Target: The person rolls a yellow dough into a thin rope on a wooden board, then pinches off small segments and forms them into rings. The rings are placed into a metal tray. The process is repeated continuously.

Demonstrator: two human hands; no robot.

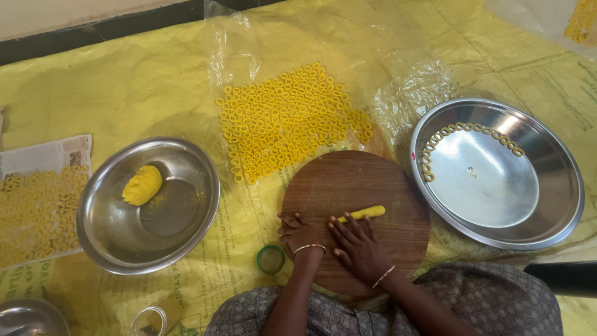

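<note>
I am pressing my right hand (pixel 357 242) flat, fingers spread, on the yellow dough rope (pixel 362 214) mid wooden board (pixel 354 186) — left hand (pixel 297 231) resting loosely open, steadying the board's edge.

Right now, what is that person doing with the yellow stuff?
The right hand presses flat on a thin yellow dough roll on a round wooden board. The left hand rests on the board beside it. Many small dough rings lie on plastic behind, and a dough lump sits in the steel bowl.
</note>
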